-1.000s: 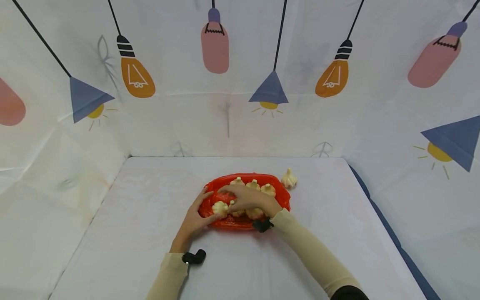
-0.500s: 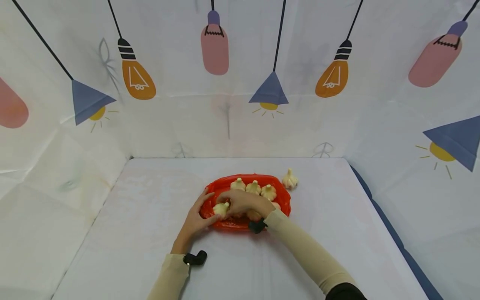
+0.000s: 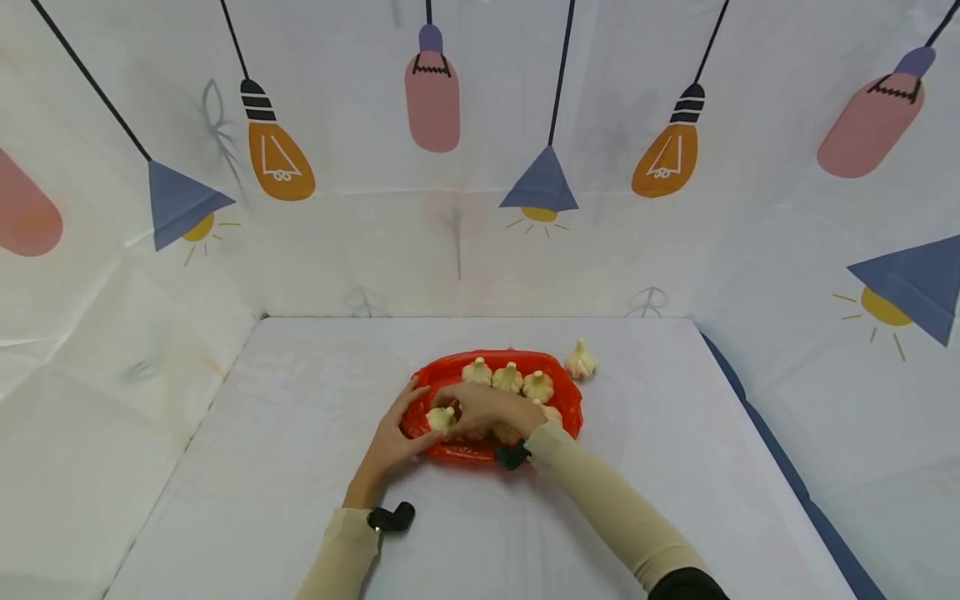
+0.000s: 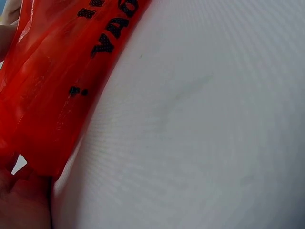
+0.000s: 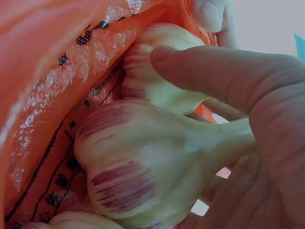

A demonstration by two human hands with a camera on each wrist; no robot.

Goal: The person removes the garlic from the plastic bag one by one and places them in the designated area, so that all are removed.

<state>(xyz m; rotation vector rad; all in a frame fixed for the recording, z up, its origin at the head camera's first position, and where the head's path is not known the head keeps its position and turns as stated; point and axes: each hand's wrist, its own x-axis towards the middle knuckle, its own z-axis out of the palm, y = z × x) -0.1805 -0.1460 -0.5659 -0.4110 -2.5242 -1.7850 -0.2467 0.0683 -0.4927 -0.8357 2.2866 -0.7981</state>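
Observation:
A low oval tray covered in red plastic film (image 3: 495,455) stands mid-table, with several garlic bulbs in it. My left hand (image 3: 388,442) rests at its left end, fingers and thumb spread along the rim. In the left wrist view, that thumb (image 4: 24,202) touches the printed red plastic. Reaching over the tray, my right hand (image 3: 480,406) holds a garlic bulb (image 3: 440,418) at the front left. Up close in the right wrist view, the thumb lies on that bulb (image 5: 164,38), and a purple-streaked garlic bulb (image 5: 138,157) sits under the palm. My right hand hides some bulbs.
One more garlic bulb (image 3: 581,362) lies on the white table (image 3: 300,400) beyond the tray's right end. A white sheet printed with lamps (image 3: 457,233) hangs behind the table and at both sides.
My right hand has lowered slightly and its fingers have drawn in around the front-left garlic bulb. The left hand has stayed at the tray's left end.

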